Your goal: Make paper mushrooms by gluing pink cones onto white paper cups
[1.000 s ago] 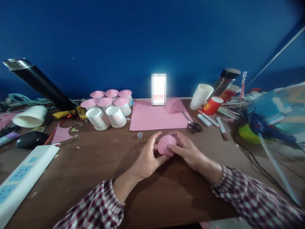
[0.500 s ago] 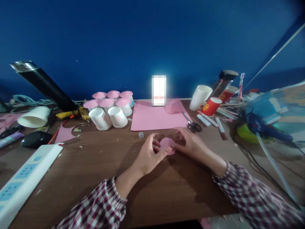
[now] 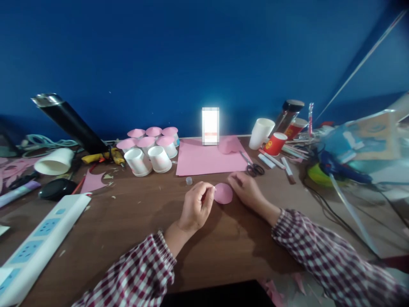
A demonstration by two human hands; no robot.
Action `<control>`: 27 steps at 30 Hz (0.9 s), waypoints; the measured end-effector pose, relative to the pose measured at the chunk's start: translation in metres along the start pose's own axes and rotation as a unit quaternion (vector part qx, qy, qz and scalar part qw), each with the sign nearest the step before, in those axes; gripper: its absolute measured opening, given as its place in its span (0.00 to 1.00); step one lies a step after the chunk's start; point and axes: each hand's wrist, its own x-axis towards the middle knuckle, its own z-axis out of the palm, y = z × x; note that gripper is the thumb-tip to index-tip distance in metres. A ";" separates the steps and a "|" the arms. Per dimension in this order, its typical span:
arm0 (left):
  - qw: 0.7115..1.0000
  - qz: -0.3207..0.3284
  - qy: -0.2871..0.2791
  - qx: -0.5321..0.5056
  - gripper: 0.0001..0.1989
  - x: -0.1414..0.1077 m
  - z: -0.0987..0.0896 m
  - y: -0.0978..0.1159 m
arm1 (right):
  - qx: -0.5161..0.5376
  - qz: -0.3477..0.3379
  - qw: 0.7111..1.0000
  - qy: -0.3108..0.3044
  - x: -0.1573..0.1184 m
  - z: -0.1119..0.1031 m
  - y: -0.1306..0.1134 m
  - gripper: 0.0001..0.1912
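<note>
A small pink paper disc (image 3: 223,194) shows between my hands at the middle of the wooden desk. My left hand (image 3: 197,204) pinches the disc's left edge between thumb and curled fingers. Just beyond the disc's upper right edge, my right hand (image 3: 244,187) has loosely bent fingers and holds nothing that I can see. Pink paper sheets (image 3: 204,162) lie behind the hands, with scissors (image 3: 254,167) at their right edge. Left of the sheets, several upturned white paper cups wear pink cone tops (image 3: 147,141); two white cups (image 3: 159,160) in front are uncovered.
At left are a white power strip (image 3: 47,238), a black mouse (image 3: 57,188), a cup on its side (image 3: 55,162) and a leaning black flask (image 3: 70,121). A bright phone-like screen (image 3: 210,125) stands at the back. A red cup (image 3: 275,144) and a blue glue gun (image 3: 345,168) are at right.
My left fingers have closed into a pinch at the disc's left edge. My right hand has drawn off the disc and its fingers have bent in. The view has shifted slightly.
</note>
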 end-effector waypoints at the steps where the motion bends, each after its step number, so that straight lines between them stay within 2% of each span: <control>1: 1.000 0.009 -0.004 0.009 0.08 0.001 0.000 -0.001 | -0.001 -0.001 1.000 0.004 0.000 0.001 0.001 0.09; 16: 0.994 0.056 -0.042 0.080 0.11 0.003 0.005 -0.010 | -0.045 -0.002 0.998 0.053 0.005 0.006 0.004 0.12; 27: 0.991 0.057 -0.063 0.107 0.12 0.003 0.006 -0.007 | -0.058 0.000 0.998 0.038 0.004 0.005 0.000 0.14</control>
